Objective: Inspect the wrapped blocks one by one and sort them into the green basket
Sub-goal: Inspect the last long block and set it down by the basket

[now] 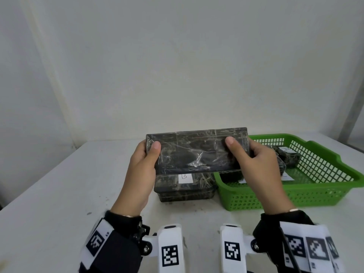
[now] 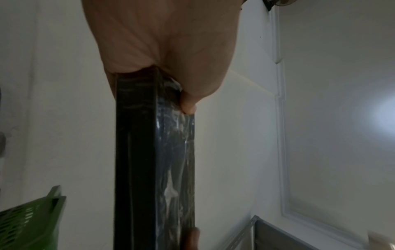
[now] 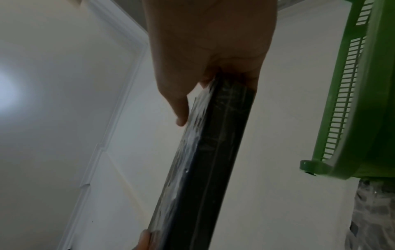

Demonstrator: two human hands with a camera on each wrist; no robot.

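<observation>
Wrist straps with their printed markers [image 1: 170,255] sit lowest in the head view, and past them my left hand [image 1: 140,174] and right hand [image 1: 260,170] each clasp one end of the wrapped block [image 1: 197,151], thumbs on its near face, fingers behind. I hold it lifted off the desk [image 1: 49,194], its long axis running left to right, above the stack of blocks [image 1: 184,187] near the desk's far edge. My green basket [image 1: 295,196] lies to the right, so the right hand is nearer it (the move looks like a short sideways carry). From the left wrist, the left hand [image 2: 162,47] pinches the block [image 2: 153,160] by its end. From the right wrist, the right hand [image 3: 209,44] grips the opposite end of the block [image 3: 205,169], with the basket [image 3: 363,101] just beside.
</observation>
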